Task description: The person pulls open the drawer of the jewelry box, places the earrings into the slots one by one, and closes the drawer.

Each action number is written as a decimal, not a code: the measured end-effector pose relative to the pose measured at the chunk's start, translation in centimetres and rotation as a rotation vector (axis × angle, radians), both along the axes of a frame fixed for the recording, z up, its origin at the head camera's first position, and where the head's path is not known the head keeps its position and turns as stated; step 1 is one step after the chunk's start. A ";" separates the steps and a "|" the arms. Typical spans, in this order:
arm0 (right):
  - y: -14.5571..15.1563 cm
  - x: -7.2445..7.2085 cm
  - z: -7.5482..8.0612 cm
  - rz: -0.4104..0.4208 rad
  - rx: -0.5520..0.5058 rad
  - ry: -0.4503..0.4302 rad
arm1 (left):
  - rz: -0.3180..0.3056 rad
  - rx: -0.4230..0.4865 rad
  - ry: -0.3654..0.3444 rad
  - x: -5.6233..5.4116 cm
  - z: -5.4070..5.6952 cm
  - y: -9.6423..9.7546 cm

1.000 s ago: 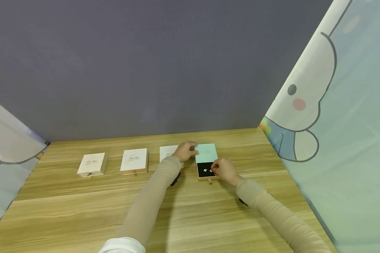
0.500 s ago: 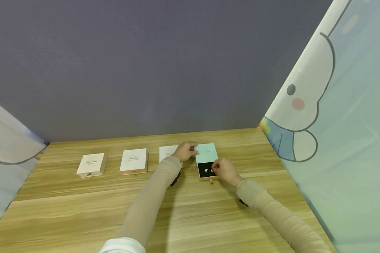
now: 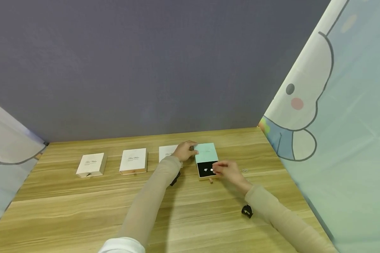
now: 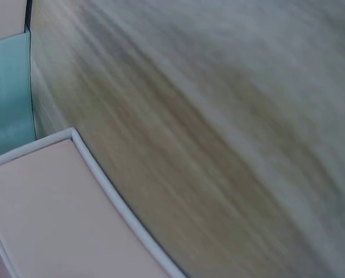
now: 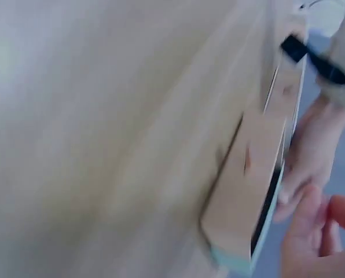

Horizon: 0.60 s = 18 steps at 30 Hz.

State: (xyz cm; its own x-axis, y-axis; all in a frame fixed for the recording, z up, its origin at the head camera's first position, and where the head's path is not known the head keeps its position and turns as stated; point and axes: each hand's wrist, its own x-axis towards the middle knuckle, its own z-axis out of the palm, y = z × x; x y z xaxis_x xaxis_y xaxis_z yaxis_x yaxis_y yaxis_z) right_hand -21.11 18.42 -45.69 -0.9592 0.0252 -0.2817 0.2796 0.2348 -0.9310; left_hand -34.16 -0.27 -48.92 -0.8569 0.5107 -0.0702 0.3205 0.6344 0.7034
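Note:
A mint-green jewellery box stands right of centre, its drawer pulled out toward me. On the drawer's black lining sit two small silvery earrings, side by side. My left hand holds the box at its left edge and back left corner, thumb and forefinger against it. My right hand hovers at the drawer's right side, fingertips beside the right-hand earring, which shows uncovered. The right wrist view is blurred; there the thumb and forefinger lie close together near the drawer front.
Three white boxes line up to the left: one at far left, another beside it, a third partly behind my left arm. Two small rings lie on the wooden table to the right. A dark wall stands behind.
My right hand has drawn slightly back to the right and its fingers have straightened, exposing more of the right-hand earring. My left hand has stayed on the box.

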 end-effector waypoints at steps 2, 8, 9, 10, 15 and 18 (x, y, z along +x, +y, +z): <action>-0.1 1.0 -0.2 -0.012 -0.130 -0.112 | -0.003 -0.001 0.003 0.0 -0.1 0.0; -0.5 2.9 -1.6 -0.051 -0.337 -0.320 | -0.029 0.006 0.006 -0.3 0.1 0.2; -0.7 2.9 -1.8 -0.070 -0.352 -0.313 | -0.027 0.012 0.007 -0.3 0.2 0.2; -0.9 2.8 -2.0 -0.088 -0.358 -0.306 | -0.024 0.015 0.010 -0.4 0.2 0.2; -1.9 2.4 -2.7 -0.133 -0.346 -0.301 | -0.020 -0.011 0.022 -0.6 -0.2 -0.1; -2.2 2.3 -2.9 -0.143 -0.343 -0.304 | -0.037 -0.013 0.026 -0.7 -0.5 -0.2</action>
